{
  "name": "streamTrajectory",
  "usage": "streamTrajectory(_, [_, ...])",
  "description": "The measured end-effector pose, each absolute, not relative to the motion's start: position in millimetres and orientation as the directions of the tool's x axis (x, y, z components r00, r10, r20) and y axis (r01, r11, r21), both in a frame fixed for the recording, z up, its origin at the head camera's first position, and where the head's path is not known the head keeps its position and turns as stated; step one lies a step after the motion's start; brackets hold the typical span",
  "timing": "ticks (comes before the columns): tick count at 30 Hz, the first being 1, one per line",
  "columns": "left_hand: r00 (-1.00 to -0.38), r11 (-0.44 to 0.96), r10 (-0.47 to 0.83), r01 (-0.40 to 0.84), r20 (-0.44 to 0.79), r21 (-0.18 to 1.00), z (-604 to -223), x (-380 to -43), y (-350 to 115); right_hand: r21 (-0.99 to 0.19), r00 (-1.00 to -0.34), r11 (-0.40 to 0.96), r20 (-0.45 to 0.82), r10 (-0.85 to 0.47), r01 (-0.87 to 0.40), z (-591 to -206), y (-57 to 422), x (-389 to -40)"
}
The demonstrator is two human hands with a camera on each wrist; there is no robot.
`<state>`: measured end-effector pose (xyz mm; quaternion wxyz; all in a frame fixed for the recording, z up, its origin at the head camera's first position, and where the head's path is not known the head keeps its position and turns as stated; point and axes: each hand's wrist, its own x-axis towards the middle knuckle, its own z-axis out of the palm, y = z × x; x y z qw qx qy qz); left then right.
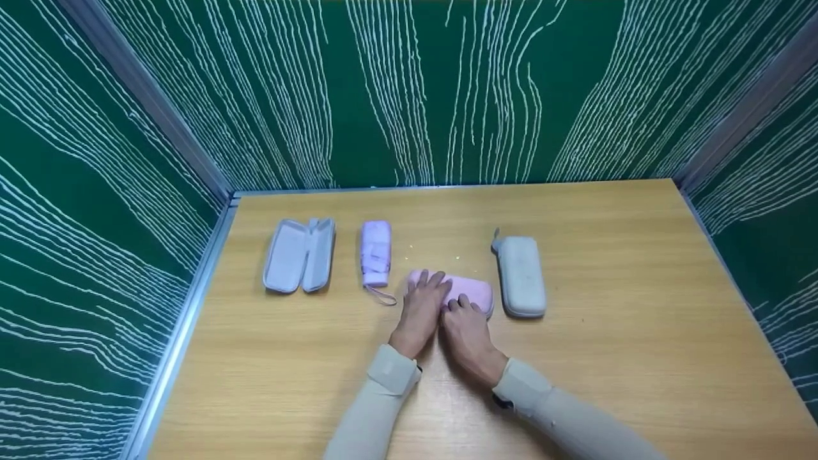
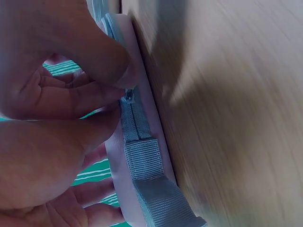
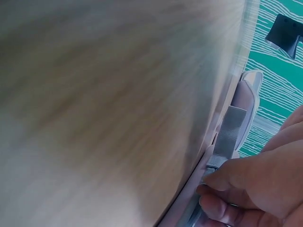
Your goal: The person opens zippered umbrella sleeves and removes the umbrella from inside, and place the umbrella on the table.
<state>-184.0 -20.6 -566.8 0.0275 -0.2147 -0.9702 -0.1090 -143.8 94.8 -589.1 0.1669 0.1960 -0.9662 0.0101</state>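
A pink zip case (image 1: 473,292) lies on the wooden table, its grey zipper (image 2: 135,120) and fabric strap (image 2: 163,201) facing me in the left wrist view. My left hand (image 1: 422,311) holds the case's left part, fingers spread over the top and thumb against the front side by the zipper. Beside it, my right hand (image 1: 468,329) pinches the zipper slider (image 2: 129,96) between thumb and curled fingers. In the right wrist view the right hand (image 3: 255,184) covers most of the slider. The case looks closed along the zipper that shows.
Left of the case lies a lilac folding umbrella (image 1: 376,252) with a wrist loop. Farther left, a light grey case (image 1: 286,255) stands open. A closed grey case (image 1: 523,276) lies to the right. Green walls with white lines surround the table (image 1: 607,383).
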Motion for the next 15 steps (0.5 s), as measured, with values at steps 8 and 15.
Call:
streamTrajectory(8, [-0.897, 0.862, 0.432, 0.441, 0.09, 0.251, -566.5, -185.7, -24.6, 0.039, -0.869, 0.926, 0.331, -0.367, -0.376, -590.9, 90.8, -143.8])
streamTrajectory(15, [-0.885, 0.834, 0.456, 0.461, 0.091, 0.303, -565.6, -186.8, -29.7, 0.08, -0.846, 0.929, 0.391, -0.363, -0.362, -596.8, 86.0, -146.4])
